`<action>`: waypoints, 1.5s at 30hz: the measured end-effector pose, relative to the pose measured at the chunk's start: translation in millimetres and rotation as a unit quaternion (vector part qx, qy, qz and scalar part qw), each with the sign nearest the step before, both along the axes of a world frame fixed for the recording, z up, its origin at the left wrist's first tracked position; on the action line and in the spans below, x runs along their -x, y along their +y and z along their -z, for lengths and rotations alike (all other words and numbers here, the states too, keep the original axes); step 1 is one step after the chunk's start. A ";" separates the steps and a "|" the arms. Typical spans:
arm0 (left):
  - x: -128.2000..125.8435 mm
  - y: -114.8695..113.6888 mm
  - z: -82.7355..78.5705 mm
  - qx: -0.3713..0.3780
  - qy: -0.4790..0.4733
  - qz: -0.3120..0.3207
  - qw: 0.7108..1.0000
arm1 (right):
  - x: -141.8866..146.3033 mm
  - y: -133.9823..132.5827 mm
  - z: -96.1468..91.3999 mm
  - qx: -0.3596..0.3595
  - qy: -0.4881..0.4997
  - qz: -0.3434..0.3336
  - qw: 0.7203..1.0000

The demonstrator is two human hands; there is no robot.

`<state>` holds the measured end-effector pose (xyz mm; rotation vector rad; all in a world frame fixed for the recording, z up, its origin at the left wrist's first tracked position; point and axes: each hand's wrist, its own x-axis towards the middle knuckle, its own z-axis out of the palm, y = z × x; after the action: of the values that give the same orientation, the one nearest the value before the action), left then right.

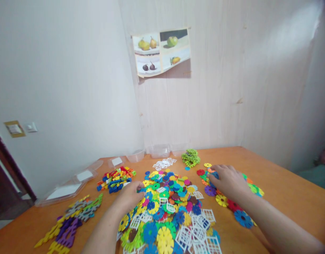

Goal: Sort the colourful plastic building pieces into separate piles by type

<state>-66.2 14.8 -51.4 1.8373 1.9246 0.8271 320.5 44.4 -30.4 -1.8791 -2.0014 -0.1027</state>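
A big mixed heap of plastic flower-shaped discs [165, 240] covers the middle of the table. My left hand [130, 197] is at the heap's left side, its fingers curled in; what they hold, if anything, is hidden. Over a smaller group of flower discs on the right, my right hand [229, 181] reaches with finger and thumb around a blue flower disc [215, 174]. Near it lie a purple disc [210, 191] and a larger blue disc [243, 218]. White lattice window pieces [183, 237] are mixed into the central heap.
On the wooden table [286, 197], colourful small bricks [114, 180] and interlocking strips [68, 229] lie left. White lattice pieces [164, 163] and a green stack [191, 158] sit at the back. Clear plastic containers [159, 151] and lids [63, 192] line the edge by the wall.
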 end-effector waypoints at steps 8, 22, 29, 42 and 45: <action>-7.1 3.7 -4.7 -0.073 -0.048 -0.016 0.996 | 12.9 -4.4 0.5 -0.040 0.010 -0.070 0.997; -100.0 -37.0 -31.7 0.032 -0.309 0.169 0.935 | 79.9 -74.6 -17.3 -0.009 0.066 -0.371 0.926; -108.4 -39.2 -24.1 0.064 -0.347 0.212 0.911 | 79.0 -71.3 -11.3 -0.006 0.071 -0.356 0.932; -85.0 -29.5 -37.8 -0.016 -0.266 0.073 0.961 | -1.4 -14.5 -27.5 0.039 0.051 -0.010 0.998; -79.8 -29.5 -40.2 -0.035 -0.253 0.049 0.966 | -19.6 -3.2 -26.4 0.049 0.070 0.027 0.996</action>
<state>13.7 -14.7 -11.2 1.5460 1.4881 1.2039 340.2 41.2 -4.0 -1.9434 -1.8949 0.1112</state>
